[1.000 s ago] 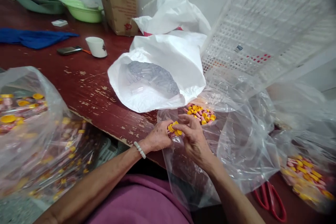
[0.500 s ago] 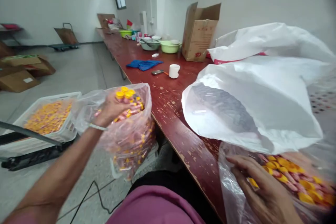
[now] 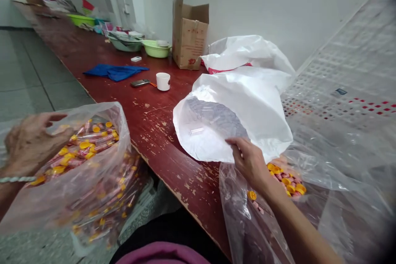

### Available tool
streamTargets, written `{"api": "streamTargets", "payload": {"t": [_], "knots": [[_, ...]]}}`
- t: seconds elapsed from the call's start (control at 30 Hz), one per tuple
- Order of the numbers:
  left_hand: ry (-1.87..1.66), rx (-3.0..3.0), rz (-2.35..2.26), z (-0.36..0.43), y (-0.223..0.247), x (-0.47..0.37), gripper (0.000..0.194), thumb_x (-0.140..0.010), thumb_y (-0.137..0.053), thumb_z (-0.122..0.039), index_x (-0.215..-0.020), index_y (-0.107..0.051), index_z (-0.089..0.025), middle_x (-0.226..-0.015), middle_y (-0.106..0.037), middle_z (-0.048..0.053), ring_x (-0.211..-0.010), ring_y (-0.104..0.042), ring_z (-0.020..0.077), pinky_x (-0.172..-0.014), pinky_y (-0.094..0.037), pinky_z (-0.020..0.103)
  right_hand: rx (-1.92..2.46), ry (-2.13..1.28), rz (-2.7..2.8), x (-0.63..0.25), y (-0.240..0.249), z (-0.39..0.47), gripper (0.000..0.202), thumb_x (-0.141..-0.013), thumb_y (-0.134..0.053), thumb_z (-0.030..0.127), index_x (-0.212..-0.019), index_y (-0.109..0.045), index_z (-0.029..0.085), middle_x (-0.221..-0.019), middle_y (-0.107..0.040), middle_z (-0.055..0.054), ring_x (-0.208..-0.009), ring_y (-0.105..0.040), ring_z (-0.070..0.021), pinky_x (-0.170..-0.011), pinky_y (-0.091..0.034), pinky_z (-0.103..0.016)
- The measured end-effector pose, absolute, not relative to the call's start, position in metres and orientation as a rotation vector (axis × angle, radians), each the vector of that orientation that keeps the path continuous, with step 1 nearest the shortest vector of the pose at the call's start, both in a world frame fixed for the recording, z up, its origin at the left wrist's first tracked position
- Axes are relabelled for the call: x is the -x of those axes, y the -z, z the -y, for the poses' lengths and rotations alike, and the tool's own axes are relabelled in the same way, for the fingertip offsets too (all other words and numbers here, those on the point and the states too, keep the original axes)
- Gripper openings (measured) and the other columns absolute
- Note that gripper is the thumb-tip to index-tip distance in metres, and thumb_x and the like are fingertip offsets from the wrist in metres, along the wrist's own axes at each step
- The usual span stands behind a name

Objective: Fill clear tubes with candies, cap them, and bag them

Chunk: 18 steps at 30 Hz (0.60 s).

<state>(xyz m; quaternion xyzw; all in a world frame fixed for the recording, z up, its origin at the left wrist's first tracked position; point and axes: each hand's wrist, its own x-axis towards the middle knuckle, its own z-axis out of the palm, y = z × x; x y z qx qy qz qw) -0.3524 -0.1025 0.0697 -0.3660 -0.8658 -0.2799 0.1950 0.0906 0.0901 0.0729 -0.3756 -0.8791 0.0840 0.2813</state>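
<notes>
My left hand (image 3: 37,142) is at the left with its fingers apart, over the mouth of a clear plastic bag (image 3: 120,130). Pink-filled tubes with yellow caps (image 3: 95,140) fill this bag, and I see nothing in the hand. My right hand (image 3: 250,161) reaches across the near rim of a white sack (image 3: 256,109), fingers pointing into its opening with a gap beside the thumb. Inside the sack lie many clear tubes (image 3: 216,113), a few loose near the front. Below my right forearm, another clear bag (image 3: 236,198) holds yellow caps with pink contents (image 3: 286,179).
On the worn red table (image 3: 154,132) stand a white cup (image 3: 163,81), a phone-like device (image 3: 140,83), a blue cloth (image 3: 116,72), green basins (image 3: 156,49) and an open cardboard box (image 3: 192,37). A white perforated crate (image 3: 346,57) leans at the right.
My left hand has let go of its bunch of yellow-capped tubes and opened. My right hand has moved from the right-hand bag of caps up to the white sack's opening. The view has turned right.
</notes>
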Motion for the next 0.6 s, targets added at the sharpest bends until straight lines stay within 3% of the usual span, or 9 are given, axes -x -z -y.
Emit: {"api": "streamTargets", "payload": {"t": [0.1,0.2,0.3,0.4,0.6], "knots": [[1.069,1.490,2.066,0.060,-0.083,0.274,0.025,-0.079,-0.053,-0.035,-0.094,-0.063,-0.018,-0.091,-0.065,0.005,-0.082,-0.060,0.0205,-0.077,-0.048,0.033,1.398,-0.082,2.426,-0.066,-0.068,-0.142,0.037,-0.086,-0.037,0.006,-0.111,-0.063,0.014,-0.108,-0.065,-0.011,-0.102,-0.058,-0.0209,-0.087,-0.043,-0.030],[1.131,2.079,1.858,0.003,-0.077,0.198,0.019,-0.081,-0.048,-0.017,-0.095,-0.062,-0.017,-0.092,-0.065,0.007,-0.088,-0.058,0.0205,-0.083,-0.046,0.033,1.737,-0.086,2.471,-0.047,-0.054,-0.177,0.039,-0.083,-0.040,0.005,-0.115,-0.061,0.011,-0.114,-0.061,-0.015,-0.110,-0.053,-0.0250,-0.088,-0.042,-0.032],[0.984,2.421,2.049,-0.060,-0.052,0.149,0.024,-0.076,-0.047,-0.006,-0.092,-0.061,-0.015,-0.098,-0.061,0.013,-0.100,-0.051,0.0274,-0.092,-0.040,0.040,1.824,-0.101,2.462,-0.045,-0.034,-0.192,0.036,-0.082,-0.046,0.011,-0.114,-0.061,0.011,-0.118,-0.057,-0.018,-0.113,-0.049,-0.0297,-0.085,-0.043,-0.036],[1.082,2.409,2.300,-0.108,-0.025,0.133,0.026,-0.069,-0.050,-0.001,-0.089,-0.060,-0.015,-0.102,-0.057,0.015,-0.108,-0.045,0.0318,-0.098,-0.034,0.045,1.827,-0.122,2.453,-0.053,-0.019,-0.196,0.037,-0.083,-0.048,0.017,-0.119,-0.058,0.014,-0.121,-0.055,-0.018,-0.116,-0.045,-0.0300,-0.087,-0.042,-0.039],[1.358,2.332,2.524,-0.138,-0.006,0.145,0.031,-0.062,-0.053,-0.004,-0.090,-0.060,-0.016,-0.098,-0.056,0.012,-0.105,-0.051,0.0298,-0.098,-0.037,0.042,1.717,-0.277,2.478,-0.059,-0.023,-0.188,0.035,-0.085,-0.050,0.019,-0.118,-0.061,0.020,-0.114,-0.059,-0.012,-0.108,-0.052,-0.0238,-0.088,-0.042,-0.034]]}}
